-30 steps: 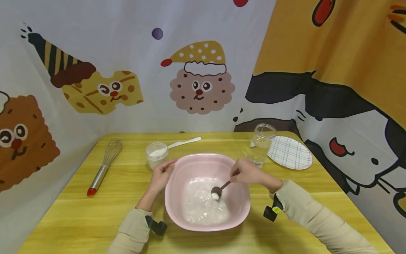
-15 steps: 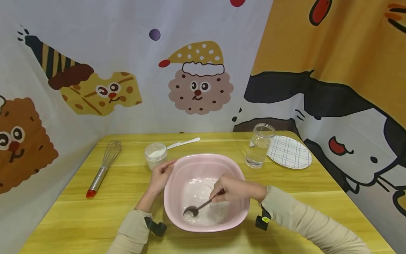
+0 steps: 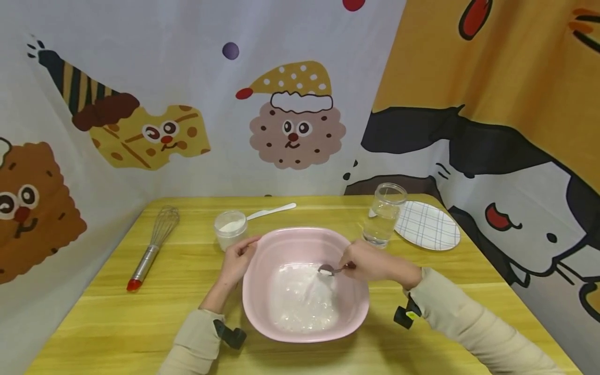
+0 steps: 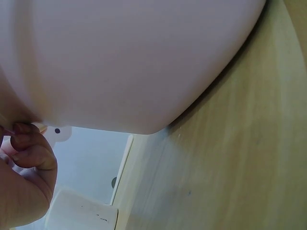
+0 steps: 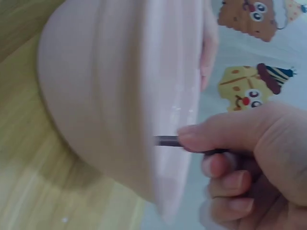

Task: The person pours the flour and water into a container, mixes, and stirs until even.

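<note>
A pink plastic basin sits at the middle of the table, with whitish, wet-looking liquid across its bottom. My left hand grips the basin's left rim; in the left wrist view its fingers curl at the edge. Between thumb and fingers of my right hand is the handle of a dark brown spoon. Its bowl is over the basin's right side, with some white stuff on it. The right wrist view shows the spoon handle crossing the rim, the bowl hidden behind the wall.
A clear jar of white powder stands just beyond my left hand, a white plastic knife beside it. A whisk lies at the left. At the back right are a glass jar of water and a checked plate.
My right hand swept the spoon to the basin's lower left, then back up to the right side, where the bowl is now higher than before. The left hand keeps its grip on the rim.
</note>
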Motion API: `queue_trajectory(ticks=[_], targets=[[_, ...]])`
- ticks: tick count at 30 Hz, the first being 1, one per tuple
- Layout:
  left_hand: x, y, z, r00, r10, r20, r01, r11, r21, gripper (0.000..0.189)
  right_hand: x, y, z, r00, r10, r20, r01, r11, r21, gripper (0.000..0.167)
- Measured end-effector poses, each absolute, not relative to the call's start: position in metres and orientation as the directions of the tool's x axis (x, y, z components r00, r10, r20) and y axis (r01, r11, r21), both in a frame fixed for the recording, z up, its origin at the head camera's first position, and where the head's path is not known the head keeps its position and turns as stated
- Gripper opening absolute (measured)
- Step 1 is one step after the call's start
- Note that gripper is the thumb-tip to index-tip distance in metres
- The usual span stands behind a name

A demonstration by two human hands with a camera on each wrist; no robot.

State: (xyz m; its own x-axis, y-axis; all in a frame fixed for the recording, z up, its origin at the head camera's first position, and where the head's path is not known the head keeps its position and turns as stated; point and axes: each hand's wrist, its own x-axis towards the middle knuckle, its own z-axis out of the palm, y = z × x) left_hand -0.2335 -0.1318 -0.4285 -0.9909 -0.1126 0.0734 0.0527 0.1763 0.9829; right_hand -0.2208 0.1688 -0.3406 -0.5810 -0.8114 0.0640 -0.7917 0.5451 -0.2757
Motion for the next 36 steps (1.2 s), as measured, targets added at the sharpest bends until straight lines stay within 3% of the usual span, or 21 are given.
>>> queue_trajectory(ticks=[4, 7, 11, 13, 20, 24, 27, 32, 36], targets=[[-0.233, -0.131, -0.428, -0.992, -0.114, 0.063, 0.042, 0.175, 0.984, 0.027, -0.217, 0.171, -0.331, -0.53, -0.848, -0.022, -0.79, 0.502, -0.351, 0.014], [-0.233, -0.132, -0.428, -0.991, -0.116, 0.062, 0.04, 0.184, 0.982, 0.028, -0.211, 0.169, -0.325, -0.446, -0.89, -0.093, -0.769, 0.434, -0.469, 0.012], [-0.234, -0.132, -0.428, -0.991, -0.116, 0.067, 0.044, 0.189, 0.981, 0.028, -0.202, 0.156, -0.335, -0.364, -0.929, -0.065, -0.723, 0.326, -0.609, 0.01], [-0.235, -0.132, -0.428, -0.991, -0.117, 0.069, 0.047, 0.182, 0.982, 0.027, -0.199, 0.147, -0.346, -0.403, -0.915, -0.03, -0.666, 0.315, -0.676, 0.009], [-0.234, -0.131, -0.428, -0.989, -0.12, 0.083, 0.062, 0.172, 0.983, 0.026, -0.2, 0.128, -0.371, -0.674, -0.734, -0.079, -0.325, 0.391, -0.861, 0.015], [-0.235, -0.131, -0.429, -0.99, -0.112, 0.084, 0.063, 0.174, 0.983, 0.027, -0.211, 0.136, -0.367, -0.772, -0.635, 0.018, -0.389, 0.45, -0.804, 0.014], [-0.235, -0.131, -0.43, -0.99, -0.114, 0.087, 0.065, 0.18, 0.981, 0.027, -0.217, 0.144, -0.363, -0.805, -0.578, 0.135, -0.516, 0.569, -0.64, 0.012], [-0.236, -0.132, -0.431, -0.989, -0.113, 0.098, 0.077, 0.183, 0.98, 0.027, -0.222, 0.152, -0.363, -0.806, -0.561, 0.187, -0.579, 0.684, -0.443, 0.011], [-0.235, -0.132, -0.431, -0.989, -0.114, 0.096, 0.074, 0.182, 0.98, 0.026, -0.222, 0.145, -0.369, -0.736, -0.641, 0.217, -0.668, 0.636, -0.386, 0.01]])
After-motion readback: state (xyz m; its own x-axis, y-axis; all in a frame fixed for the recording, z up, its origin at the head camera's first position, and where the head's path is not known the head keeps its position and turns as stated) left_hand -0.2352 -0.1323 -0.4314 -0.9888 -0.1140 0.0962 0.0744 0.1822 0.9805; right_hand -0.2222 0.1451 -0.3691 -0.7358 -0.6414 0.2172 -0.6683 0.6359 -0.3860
